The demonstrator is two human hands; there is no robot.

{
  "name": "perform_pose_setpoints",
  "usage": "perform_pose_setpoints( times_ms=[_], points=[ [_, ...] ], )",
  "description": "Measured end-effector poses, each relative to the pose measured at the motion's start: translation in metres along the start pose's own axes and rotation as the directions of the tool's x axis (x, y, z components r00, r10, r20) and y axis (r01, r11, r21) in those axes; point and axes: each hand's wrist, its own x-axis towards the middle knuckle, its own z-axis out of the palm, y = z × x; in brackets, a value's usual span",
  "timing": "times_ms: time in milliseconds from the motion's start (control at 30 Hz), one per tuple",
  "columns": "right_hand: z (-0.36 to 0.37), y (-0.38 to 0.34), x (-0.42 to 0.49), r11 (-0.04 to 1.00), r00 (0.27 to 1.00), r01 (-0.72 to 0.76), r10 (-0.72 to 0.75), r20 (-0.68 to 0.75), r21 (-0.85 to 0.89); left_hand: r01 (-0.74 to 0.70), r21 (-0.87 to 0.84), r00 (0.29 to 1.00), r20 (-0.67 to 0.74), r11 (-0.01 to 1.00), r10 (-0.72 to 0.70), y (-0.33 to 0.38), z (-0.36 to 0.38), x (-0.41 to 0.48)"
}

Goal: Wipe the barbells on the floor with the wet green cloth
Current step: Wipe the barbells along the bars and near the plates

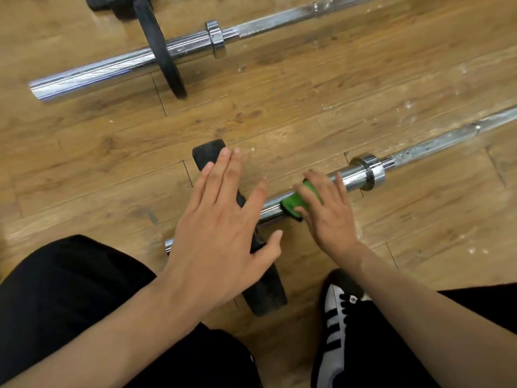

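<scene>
Two chrome barbells lie on the wooden floor. The near barbell (pixel 355 175) runs from lower left to upper right, with a black weight plate (pixel 265 292) on its sleeve. My left hand (pixel 221 222) lies flat with straight fingers over that plate. My right hand (pixel 324 211) holds the green cloth (pixel 293 203) wrapped on the sleeve, between the plate and the chrome collar (pixel 369 172). The far barbell (pixel 112 68) lies across the top, carrying its own black plate (pixel 162 49).
My knee in black trousers (pixel 56 298) is at lower left and my black-and-white shoe (pixel 335 326) stands right of the near plate. More black plates (pixel 112 4) lie at the top left. White specks dot the floor (pixel 307 102) between the bars.
</scene>
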Motion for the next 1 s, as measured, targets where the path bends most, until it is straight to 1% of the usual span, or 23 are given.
perform_pose_setpoints(
  times_ms=[67, 133, 167, 200, 233, 267, 333, 367, 400, 433, 467, 500, 533, 567, 600, 633, 667, 700, 733, 833, 867, 900, 1000],
  points=[
    [-0.002, 0.007, 0.004, 0.991, 0.990, -0.134, 0.135, -0.047, 0.031, 0.038, -0.017, 0.999, -0.009, 0.999, -0.038, -0.001, 0.000, 0.007],
    [0.007, -0.017, 0.013, 0.944, 0.938, -0.316, 0.325, -0.120, 0.093, 0.083, -0.032, 0.996, -0.021, 0.996, -0.084, -0.001, -0.001, 0.015],
    [0.013, -0.034, 0.017, 0.921, 0.912, -0.368, 0.384, -0.142, 0.125, 0.103, -0.031, 0.994, -0.026, 0.994, -0.104, -0.001, -0.003, 0.019],
    [0.018, -0.048, 0.019, 0.919, 0.913, -0.365, 0.385, -0.135, 0.148, 0.121, -0.024, 0.992, -0.033, 0.992, -0.122, -0.003, -0.004, 0.021],
    [0.021, -0.057, 0.019, 0.938, 0.940, -0.307, 0.326, -0.104, 0.160, 0.139, -0.008, 0.989, -0.044, 0.990, -0.139, -0.004, -0.007, 0.022],
    [0.019, -0.056, 0.018, 0.964, 0.972, -0.216, 0.227, -0.062, 0.157, 0.150, 0.010, 0.987, -0.053, 0.989, -0.149, -0.005, -0.008, 0.022],
    [0.009, -0.030, 0.018, 0.992, 0.997, -0.068, 0.071, -0.021, 0.104, 0.159, 0.038, 0.986, -0.062, 0.987, -0.157, -0.004, -0.009, 0.015],
    [0.006, -0.013, 0.019, 0.995, 0.998, -0.064, 0.066, -0.022, 0.075, 0.162, 0.045, 0.985, -0.061, 0.986, -0.159, -0.002, -0.008, 0.010],
    [0.002, 0.000, 0.021, 0.990, 0.990, -0.129, 0.131, -0.043, 0.057, 0.160, 0.043, 0.986, -0.056, 0.986, -0.158, 0.001, -0.005, 0.006],
    [0.001, 0.006, 0.024, 0.972, 0.970, -0.228, 0.233, -0.072, 0.063, 0.164, 0.031, 0.985, -0.051, 0.986, -0.162, 0.003, -0.003, 0.004],
    [0.001, 0.001, 0.028, 0.943, 0.939, -0.323, 0.331, -0.099, 0.085, 0.169, 0.015, 0.984, -0.052, 0.986, -0.168, 0.004, -0.001, 0.005],
    [0.003, -0.012, 0.033, 0.920, 0.914, -0.376, 0.388, -0.115, 0.113, 0.171, 0.000, 0.984, -0.059, 0.985, -0.171, 0.004, 0.001, 0.009],
    [0.007, -0.026, 0.037, 0.920, 0.917, -0.367, 0.383, -0.111, 0.137, 0.171, -0.010, 0.983, -0.067, 0.985, -0.171, 0.003, 0.002, 0.015],
    [0.011, -0.037, 0.038, 0.941, 0.946, -0.299, 0.314, -0.081, 0.155, 0.169, -0.010, 0.983, -0.072, 0.986, -0.170, 0.001, 0.002, 0.019],
    [0.013, -0.040, 0.037, 0.966, 0.977, -0.201, 0.209, -0.035, 0.165, 0.167, -0.006, 0.983, -0.075, 0.986, -0.167, -0.001, 0.001, 0.023],
    [0.012, -0.036, 0.036, 0.981, 0.994, -0.111, 0.111, 0.005, 0.161, 0.166, -0.004, 0.983, -0.077, 0.986, -0.166, -0.004, 0.001, 0.026],
    [0.009, -0.025, 0.037, 0.989, 0.998, -0.057, 0.054, 0.026, 0.137, 0.169, -0.006, 0.982, -0.079, 0.986, -0.169, -0.007, 0.001, 0.028],
    [0.007, -0.011, 0.037, 0.993, 0.998, -0.050, 0.047, 0.030, 0.110, 0.174, -0.014, 0.982, -0.077, 0.985, -0.174, -0.010, 0.000, 0.031],
    [0.005, 0.002, 0.039, 0.991, 0.996, -0.094, 0.093, 0.018, 0.095, 0.181, -0.025, 0.981, -0.073, 0.983, -0.182, -0.012, -0.002, 0.033],
    [0.006, 0.002, 0.054, 0.938, 0.938, -0.325, 0.336, -0.084, 0.124, 0.204, -0.043, 0.976, -0.066, 0.978, -0.206, -0.020, -0.006, 0.044],
    [0.010, -0.011, 0.061, 0.924, 0.923, -0.358, 0.372, -0.098, 0.133, 0.194, -0.041, 0.979, -0.060, 0.980, -0.196, -0.022, -0.006, 0.048],
    [0.014, -0.025, 0.066, 0.927, 0.928, -0.349, 0.362, -0.089, 0.139, 0.184, -0.037, 0.981, -0.050, 0.982, -0.186, -0.023, -0.007, 0.051],
    [0.017, -0.033, 0.069, 0.970, 0.979, -0.193, 0.200, -0.034, 0.151, 0.186, -0.031, 0.981, -0.042, 0.982, -0.187, -0.035, -0.010, 0.061]
  ],
)
